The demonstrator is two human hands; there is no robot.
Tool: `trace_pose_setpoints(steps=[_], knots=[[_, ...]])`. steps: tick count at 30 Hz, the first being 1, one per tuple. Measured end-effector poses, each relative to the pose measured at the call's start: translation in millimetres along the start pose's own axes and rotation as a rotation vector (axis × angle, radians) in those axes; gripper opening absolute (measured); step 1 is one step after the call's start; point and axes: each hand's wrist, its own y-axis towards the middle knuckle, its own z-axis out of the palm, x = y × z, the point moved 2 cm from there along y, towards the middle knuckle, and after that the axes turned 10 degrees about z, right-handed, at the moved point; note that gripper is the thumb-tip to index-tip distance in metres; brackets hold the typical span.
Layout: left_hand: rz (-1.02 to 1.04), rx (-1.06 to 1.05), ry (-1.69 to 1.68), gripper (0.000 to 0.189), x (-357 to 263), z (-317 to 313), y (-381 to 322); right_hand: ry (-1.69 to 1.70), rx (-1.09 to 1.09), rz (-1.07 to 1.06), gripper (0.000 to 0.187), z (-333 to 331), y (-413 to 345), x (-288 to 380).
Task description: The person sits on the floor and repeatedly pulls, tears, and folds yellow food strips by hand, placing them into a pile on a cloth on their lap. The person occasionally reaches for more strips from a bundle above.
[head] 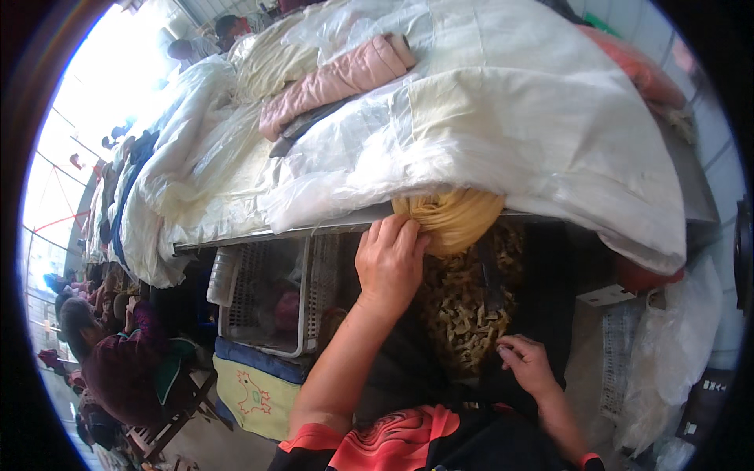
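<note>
A folded, yellow-brown bundle (459,218) hangs over the table edge, its upper part under the white covering; it looks like cloth or thin sheeting. My left hand (390,250) has its fingers curled on the bundle's left edge and grips it there. Below lies a heap of small, irregular brown pieces (471,329), with a dark strip (490,274) across its upper part. My right hand (524,358) is beside the heap's lower right, thumb and fingers drawn together. Whether something small is between those fingers cannot be made out.
White cloth and clear plastic sheeting (530,129) cover the table, with a rolled pink quilted cloth (341,82) on top. A plastic crate (265,312) stands below left, near a green cloth (253,388). Seated people (118,377) are at left. Plastic bags (665,347) hang at right.
</note>
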Motion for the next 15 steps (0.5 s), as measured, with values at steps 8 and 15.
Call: trace_pose_setpoints(steps=[8,15], knots=[[-0.119,0.042,-0.375,0.009,-29.7,-34.4,1.3,-0.248,-0.062,-0.208,0.021,11.8,-64.3,-3.9],[-0.615,0.074,-0.675,0.011,29.4,-23.7,3.0,-0.270,0.168,-0.416,0.022,51.5,-70.4,27.1]])
